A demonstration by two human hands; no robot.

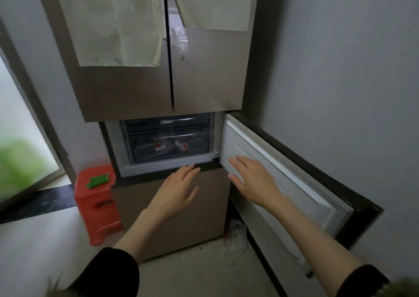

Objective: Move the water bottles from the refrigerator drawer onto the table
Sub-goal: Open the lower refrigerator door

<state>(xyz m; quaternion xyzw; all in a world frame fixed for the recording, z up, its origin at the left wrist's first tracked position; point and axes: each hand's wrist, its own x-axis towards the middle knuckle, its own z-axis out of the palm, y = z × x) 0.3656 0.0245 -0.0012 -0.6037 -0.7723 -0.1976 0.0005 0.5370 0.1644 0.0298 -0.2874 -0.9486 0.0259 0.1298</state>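
Observation:
A beige refrigerator (140, 88) fills the view. Its small middle door (283, 174) is swung open to the right. Inside, a clear drawer (170, 153) holds two water bottles with red and white labels, one at the left (159, 148) and one at the right (182, 146), lying behind the drawer front. My left hand (179, 189) hovers open just below the compartment's lower edge, fingers spread. My right hand (251, 180) lies flat and open against the white inner face of the door. Neither hand holds anything. No table is in view.
A red plastic stool (97, 201) with a green object (98, 180) on it stands left of the refrigerator, by a window (20, 138). A grey wall (340, 81) lies close behind the open door. Crumpled plastic (235, 231) lies on the floor under the door.

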